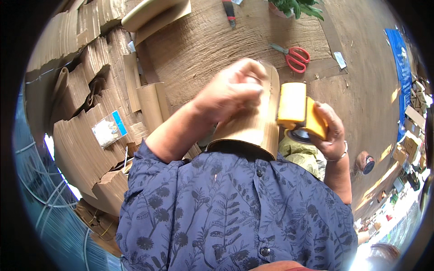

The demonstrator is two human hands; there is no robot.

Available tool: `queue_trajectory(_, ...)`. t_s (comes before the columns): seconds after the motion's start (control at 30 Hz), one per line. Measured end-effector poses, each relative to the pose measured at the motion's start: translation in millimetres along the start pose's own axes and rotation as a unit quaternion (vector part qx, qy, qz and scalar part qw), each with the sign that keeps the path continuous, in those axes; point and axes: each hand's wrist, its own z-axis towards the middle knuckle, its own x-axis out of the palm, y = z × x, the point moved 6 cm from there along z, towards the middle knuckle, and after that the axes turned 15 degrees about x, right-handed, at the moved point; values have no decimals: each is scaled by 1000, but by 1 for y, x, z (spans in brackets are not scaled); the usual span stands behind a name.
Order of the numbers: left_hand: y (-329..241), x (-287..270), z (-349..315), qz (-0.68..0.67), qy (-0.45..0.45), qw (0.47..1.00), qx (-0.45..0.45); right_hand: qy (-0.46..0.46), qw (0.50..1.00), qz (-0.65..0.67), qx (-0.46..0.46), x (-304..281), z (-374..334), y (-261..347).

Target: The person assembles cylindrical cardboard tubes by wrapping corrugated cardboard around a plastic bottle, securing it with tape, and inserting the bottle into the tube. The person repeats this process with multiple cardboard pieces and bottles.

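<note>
A curved piece of brown corrugated cardboard, bent into a half-tube, stands against my lap with its open end toward my shirt. Above its upper left side is my left hand, blurred by motion, its fingers curled inward; whether anything small is in them is hidden. To the right, my right hand grips a yellow tool with a blocky body, a rounded front and a dark round part underneath. The tool sits just beside the cardboard's right edge; I cannot make out its exact kind.
Red-handled scissors and a red-and-black handled tool lie ahead on flat cardboard. A leafy plant stands at the top. Stacked cardboard fills the left, with a plastic packet on it. A blue sheet lies far right.
</note>
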Motion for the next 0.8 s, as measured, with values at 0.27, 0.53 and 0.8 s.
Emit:
queue_trajectory(0.27,-43,-86,-15,38,-75,990,110,17,960,116,255,-8,14,0)
queue_trajectory(0.53,55,-98,-111,62,-134,979,-144,79,956,89,267,14,11,6)
queue_trajectory(0.8,59,-79,-138,428,50,870,-241,111,980,24,162,20,28,14)
